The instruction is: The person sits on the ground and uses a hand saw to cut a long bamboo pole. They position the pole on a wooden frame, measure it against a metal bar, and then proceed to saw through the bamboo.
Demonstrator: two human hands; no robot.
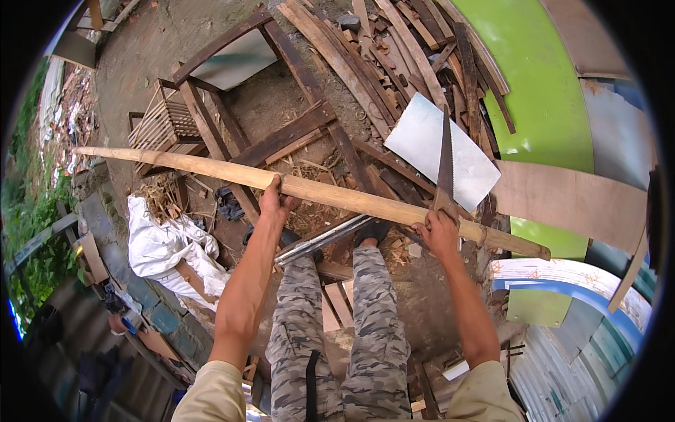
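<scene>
A long bamboo pole (pixel 337 195) lies slantwise across the view in front of me, its thin tip at the far left and its thick end at the right. My left hand (pixel 275 202) is closed around it left of the middle. A handsaw (pixel 446 158) with a wooden handle points its toothed blade away from me. My right hand (pixel 441 235) grips that handle right against the pole; whether some fingers also hold the pole is hidden. Below the pole, a dark wooden frame (pixel 288 130) stands on the ground.
Scrap timber (pixel 394 63) is heaped at the far right, beside a white board (pixel 443 144) and a green panel (pixel 541 77). A slatted crate (pixel 172 119) stands left of the frame. Nearer lies a white sack (pixel 165 239). A metal-coloured bar (pixel 323 239) sits just before my legs.
</scene>
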